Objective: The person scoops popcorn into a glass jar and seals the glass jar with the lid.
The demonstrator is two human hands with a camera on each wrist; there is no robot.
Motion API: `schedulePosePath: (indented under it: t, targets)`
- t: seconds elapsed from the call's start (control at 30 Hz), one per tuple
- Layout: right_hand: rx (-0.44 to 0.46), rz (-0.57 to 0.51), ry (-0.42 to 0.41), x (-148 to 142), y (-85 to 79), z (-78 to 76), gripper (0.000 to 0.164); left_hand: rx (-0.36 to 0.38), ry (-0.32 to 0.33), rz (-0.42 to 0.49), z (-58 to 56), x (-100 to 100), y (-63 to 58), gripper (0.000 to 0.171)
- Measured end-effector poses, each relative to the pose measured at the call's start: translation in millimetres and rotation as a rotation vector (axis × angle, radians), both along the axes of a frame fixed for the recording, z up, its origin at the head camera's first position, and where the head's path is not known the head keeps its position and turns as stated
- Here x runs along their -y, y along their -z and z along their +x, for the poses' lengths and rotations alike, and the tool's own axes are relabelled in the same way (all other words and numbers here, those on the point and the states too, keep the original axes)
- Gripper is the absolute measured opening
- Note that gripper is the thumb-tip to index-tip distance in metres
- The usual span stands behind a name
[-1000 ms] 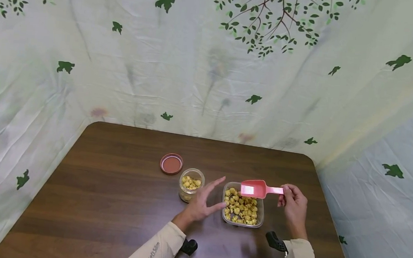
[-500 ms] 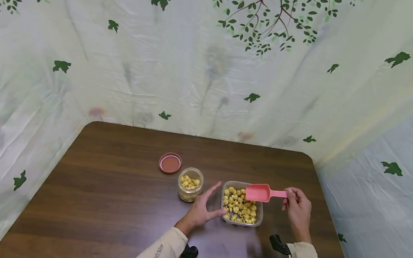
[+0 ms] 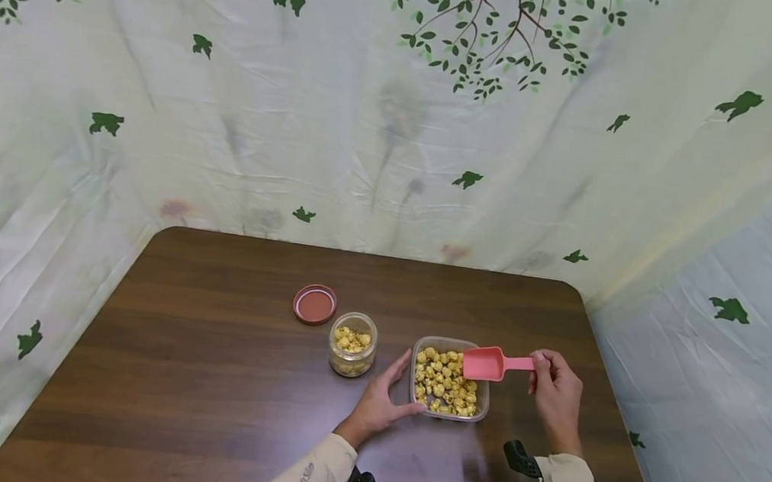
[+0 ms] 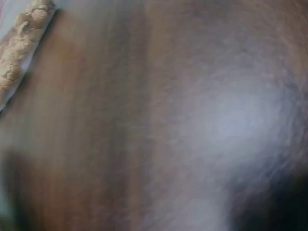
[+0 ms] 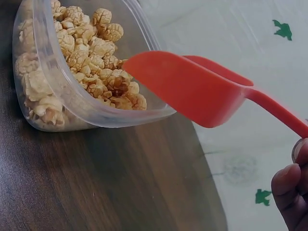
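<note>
My right hand (image 3: 556, 400) pinches the handle of a pink-red plastic scoop (image 3: 483, 363). The scoop's bowl is over the right rim of a clear plastic container (image 3: 442, 343), and it looks empty in the head view. Caramel popcorn (image 5: 96, 53) fills much of the container. At the container's left side is my left hand (image 3: 377, 407), thumb and fingers spread, with the thumb at the near left corner. In the left wrist view only the container's popcorn edge (image 4: 19, 48) shows, blurred, and the left fingers are out of sight.
An uncapped glass jar (image 3: 352, 360), partly filled with popcorn, stands left of the container. Its red lid (image 3: 314, 304) lies behind it to the left. All of this is on a brown wooden table (image 3: 195, 377), with leaf-printed cloth (image 3: 342, 115) hanging behind.
My left hand has moved from beside the jar to the container's left edge. The scoop has shifted right from the container's middle to its right rim, now tilted slightly.
</note>
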State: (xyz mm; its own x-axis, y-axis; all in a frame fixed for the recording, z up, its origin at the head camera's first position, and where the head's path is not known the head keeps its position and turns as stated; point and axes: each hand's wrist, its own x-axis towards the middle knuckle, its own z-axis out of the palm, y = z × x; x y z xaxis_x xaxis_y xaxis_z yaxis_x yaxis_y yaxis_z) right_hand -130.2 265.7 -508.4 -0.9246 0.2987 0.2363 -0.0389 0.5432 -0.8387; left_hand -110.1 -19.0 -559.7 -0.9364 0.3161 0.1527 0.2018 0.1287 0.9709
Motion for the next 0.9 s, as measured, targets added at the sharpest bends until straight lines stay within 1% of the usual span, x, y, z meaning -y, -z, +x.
schedulePosePath:
  t: [0.2,0.37,0.47,0.63,0.77,0.9]
  targets:
    - [-0.040,0.090,-0.041,2.5,-4.0,-0.6,0.019,0.038,0.018,0.043,2.0,-3.6,5.3,0.091]
    - [-0.038,0.158,-0.043,4.8,-5.5,0.4,0.017,0.074,0.011,0.058,1.8,-6.8,8.6,0.092]
    - [-0.055,0.224,-0.048,6.9,-5.5,-0.3,0.015,0.090,0.005,0.048,1.3,-7.9,7.8,0.093]
    - [-0.112,0.325,-0.065,11.0,-3.7,-2.0,0.011,0.104,-0.001,0.022,0.8,-9.0,6.2,0.094]
    - [-0.139,0.360,-0.093,14.4,-1.3,-2.2,0.009,0.108,-0.001,0.007,1.0,-9.0,5.9,0.094]
    - [-0.170,0.383,-0.102,16.3,2.3,-3.6,0.006,0.104,0.001,0.004,0.6,-9.1,7.2,0.094]
